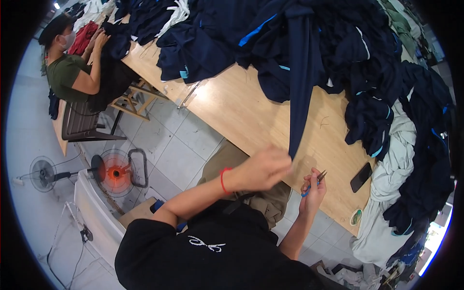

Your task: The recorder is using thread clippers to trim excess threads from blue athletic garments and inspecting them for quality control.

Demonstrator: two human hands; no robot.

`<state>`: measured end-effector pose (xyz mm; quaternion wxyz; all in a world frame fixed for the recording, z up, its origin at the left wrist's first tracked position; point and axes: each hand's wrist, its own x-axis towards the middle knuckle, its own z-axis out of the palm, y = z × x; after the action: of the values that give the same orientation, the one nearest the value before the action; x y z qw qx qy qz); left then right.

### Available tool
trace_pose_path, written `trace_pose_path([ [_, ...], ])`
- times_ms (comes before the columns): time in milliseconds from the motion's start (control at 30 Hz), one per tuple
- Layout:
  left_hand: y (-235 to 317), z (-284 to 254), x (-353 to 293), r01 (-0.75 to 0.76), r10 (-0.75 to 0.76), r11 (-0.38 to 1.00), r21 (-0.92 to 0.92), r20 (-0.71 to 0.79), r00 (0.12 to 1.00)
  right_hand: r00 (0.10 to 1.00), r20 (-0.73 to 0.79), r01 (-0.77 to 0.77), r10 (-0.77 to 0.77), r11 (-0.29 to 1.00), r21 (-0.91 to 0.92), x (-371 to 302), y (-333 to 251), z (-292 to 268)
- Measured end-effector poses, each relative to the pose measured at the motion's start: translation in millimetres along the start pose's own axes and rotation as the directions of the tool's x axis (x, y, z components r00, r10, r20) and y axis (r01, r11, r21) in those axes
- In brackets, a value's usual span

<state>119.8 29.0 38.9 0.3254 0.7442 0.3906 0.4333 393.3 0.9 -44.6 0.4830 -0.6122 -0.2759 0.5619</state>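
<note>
My left hand, with a red string at its wrist, is closed and slightly smeared by motion at the table's near edge. It grips the lower end of a dark navy garment, which stretches taut in a narrow strip from the heap at the far side. My right hand is beside it to the right, fingers closed around small thread snips with blue handles. Their pointed blades stick up beyond the fingers, apart from the cloth.
A large heap of navy garments covers the far side of the wooden table. To the right lie a black phone, a small round tub and pale cloth. At left, a seated person handles dark cloth; a fan stands nearer.
</note>
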Motion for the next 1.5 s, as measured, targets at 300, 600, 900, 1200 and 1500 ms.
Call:
trace_pose_path([
  [300,38.3,41.9,-46.2,0.0,0.182,0.919,-0.395,0.422,0.888,0.967,0.25,-0.123,0.05,0.951,0.283,10.7,-31.2,63.8],
  [600,4.2,32.5,-66.2,0.3,-0.102,0.9,-0.317,0.517,0.85,0.999,0.03,-0.025,0.024,0.999,0.036,-15.2,-18.1,41.3],
  [900,-96.1,15.1,-14.3,0.054,-0.092,0.805,0.591,0.034,0.995,0.969,-0.157,0.182,-0.191,0.981,-0.07,-37.3,-55.5,23.4],
  [1200,-95.6,-53.1,-51.1,0.468,-0.391,0.773,0.429,-0.259,0.883,0.955,-0.068,0.245,-0.287,0.901,-0.357,68.7,-34.1,-62.9],
  [1500,-96.7,-40.5,-89.7,0.485,-0.355,0.704,0.519,-0.334,0.873,0.628,0.038,0.338,-0.777,0.229,-0.913,62.4,-38.4,-41.2],
])
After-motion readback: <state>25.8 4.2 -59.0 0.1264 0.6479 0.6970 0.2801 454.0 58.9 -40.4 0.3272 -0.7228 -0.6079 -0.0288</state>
